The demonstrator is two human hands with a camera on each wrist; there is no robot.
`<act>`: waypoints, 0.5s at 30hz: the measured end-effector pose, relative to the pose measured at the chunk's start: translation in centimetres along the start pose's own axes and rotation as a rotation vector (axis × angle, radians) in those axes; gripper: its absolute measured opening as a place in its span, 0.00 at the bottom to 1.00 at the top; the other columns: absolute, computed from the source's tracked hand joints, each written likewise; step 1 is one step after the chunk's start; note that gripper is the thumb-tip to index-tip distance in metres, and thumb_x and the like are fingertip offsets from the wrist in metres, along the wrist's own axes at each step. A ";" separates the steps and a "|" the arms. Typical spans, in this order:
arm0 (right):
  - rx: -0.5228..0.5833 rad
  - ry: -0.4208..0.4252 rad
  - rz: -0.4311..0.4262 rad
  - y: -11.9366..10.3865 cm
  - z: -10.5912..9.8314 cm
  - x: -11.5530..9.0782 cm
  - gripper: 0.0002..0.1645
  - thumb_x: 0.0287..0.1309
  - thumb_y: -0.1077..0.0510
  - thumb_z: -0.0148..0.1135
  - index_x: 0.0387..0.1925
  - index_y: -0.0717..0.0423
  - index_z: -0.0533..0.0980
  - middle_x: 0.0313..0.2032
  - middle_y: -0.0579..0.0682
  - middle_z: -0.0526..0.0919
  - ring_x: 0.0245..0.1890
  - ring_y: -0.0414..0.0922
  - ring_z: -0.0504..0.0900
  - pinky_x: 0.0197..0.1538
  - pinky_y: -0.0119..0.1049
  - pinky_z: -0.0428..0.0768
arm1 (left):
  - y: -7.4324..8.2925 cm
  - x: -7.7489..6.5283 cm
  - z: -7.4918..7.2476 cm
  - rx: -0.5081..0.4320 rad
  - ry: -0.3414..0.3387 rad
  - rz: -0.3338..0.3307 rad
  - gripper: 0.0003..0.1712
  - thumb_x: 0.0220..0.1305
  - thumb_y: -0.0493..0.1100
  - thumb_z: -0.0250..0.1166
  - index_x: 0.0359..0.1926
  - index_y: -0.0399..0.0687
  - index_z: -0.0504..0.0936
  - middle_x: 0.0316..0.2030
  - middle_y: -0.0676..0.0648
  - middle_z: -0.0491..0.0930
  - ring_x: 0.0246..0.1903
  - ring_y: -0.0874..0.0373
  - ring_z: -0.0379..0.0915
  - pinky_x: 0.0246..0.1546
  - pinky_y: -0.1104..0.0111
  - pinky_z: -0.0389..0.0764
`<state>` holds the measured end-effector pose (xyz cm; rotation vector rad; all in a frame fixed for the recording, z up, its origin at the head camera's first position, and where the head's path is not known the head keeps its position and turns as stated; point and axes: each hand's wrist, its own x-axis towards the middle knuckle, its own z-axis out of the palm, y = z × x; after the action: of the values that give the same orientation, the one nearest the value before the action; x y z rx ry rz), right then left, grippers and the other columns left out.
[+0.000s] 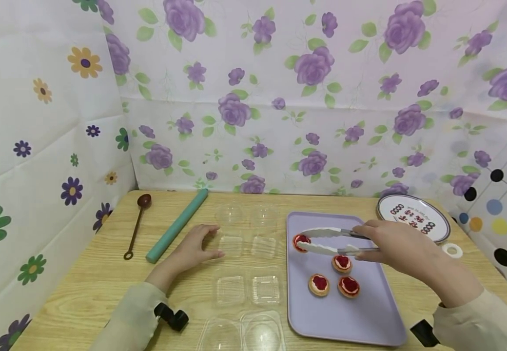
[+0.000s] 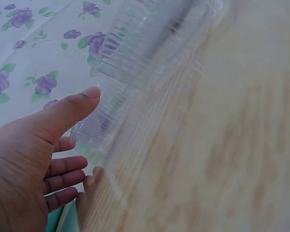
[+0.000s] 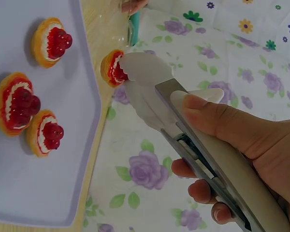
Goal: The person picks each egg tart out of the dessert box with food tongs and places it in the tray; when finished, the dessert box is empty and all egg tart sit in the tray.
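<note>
My right hand [image 1: 400, 246] holds a pair of tongs [image 1: 327, 232] with pale tips, thumb on one arm and fingers on the other. At the tips is a red-topped fruit tart [image 3: 112, 68]; whether it is lifted I cannot tell. Three more tarts, one of them the front tart [image 1: 319, 284], lie on the lilac tray [image 1: 345, 319]. To the left, my left hand [image 1: 194, 251] has its thumb and fingers apart beside a clear plastic container [image 1: 230, 245]. It holds nothing; contact with the container is unclear.
Clear plastic containers with open lids, such as the front container [image 1: 262, 331], stand left of the tray. Further left lie a green rolling pin [image 1: 178, 225] and a brown spoon [image 1: 136, 231]. A printed plate [image 1: 439, 214] and a white ring [image 1: 452, 250] are at right.
</note>
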<state>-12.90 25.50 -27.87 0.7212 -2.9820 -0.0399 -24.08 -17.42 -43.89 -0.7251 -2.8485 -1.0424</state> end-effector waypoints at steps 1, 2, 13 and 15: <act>0.000 -0.007 0.005 0.1 0.1 -0.1 0.29 0.49 0.46 0.71 0.51 0.56 0.79 0.39 0.46 0.83 0.28 0.35 0.78 0.31 0.34 0.78 | 0.0 0.0 0.0 0.005 -0.001 -0.002 0.44 0.53 0.55 0.72 0.66 0.40 0.67 0.56 0.41 0.74 0.56 0.45 0.69 0.61 0.49 0.69; 0.002 -0.011 0.011 0.2 0.3 -0.2 0.29 0.48 0.45 0.71 0.51 0.56 0.80 0.38 0.46 0.82 0.28 0.34 0.77 0.30 0.34 0.77 | 0.0 0.0 0.0 0.001 -0.002 -0.010 0.44 0.53 0.54 0.72 0.66 0.41 0.67 0.56 0.41 0.74 0.57 0.45 0.69 0.61 0.49 0.69; 0.021 -0.054 0.009 1.5 2.1 -1.2 0.28 0.46 0.44 0.72 0.47 0.56 0.81 0.33 0.42 0.81 0.25 0.30 0.72 0.26 0.30 0.72 | 0.2 -0.1 0.0 0.013 -0.007 -0.010 0.43 0.54 0.55 0.71 0.66 0.40 0.67 0.58 0.40 0.73 0.59 0.44 0.67 0.62 0.49 0.68; 0.020 -0.057 0.004 1.7 2.4 -1.2 0.29 0.46 0.44 0.72 0.47 0.57 0.81 0.33 0.42 0.81 0.25 0.31 0.71 0.26 0.30 0.71 | 0.2 -0.1 0.0 0.014 -0.007 -0.009 0.44 0.54 0.56 0.71 0.66 0.40 0.67 0.58 0.40 0.73 0.59 0.44 0.67 0.62 0.49 0.68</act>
<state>-12.78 27.64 -30.28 0.7281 -3.0425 -0.0312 -23.93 -17.31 -43.77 -0.7176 -2.8642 -1.0224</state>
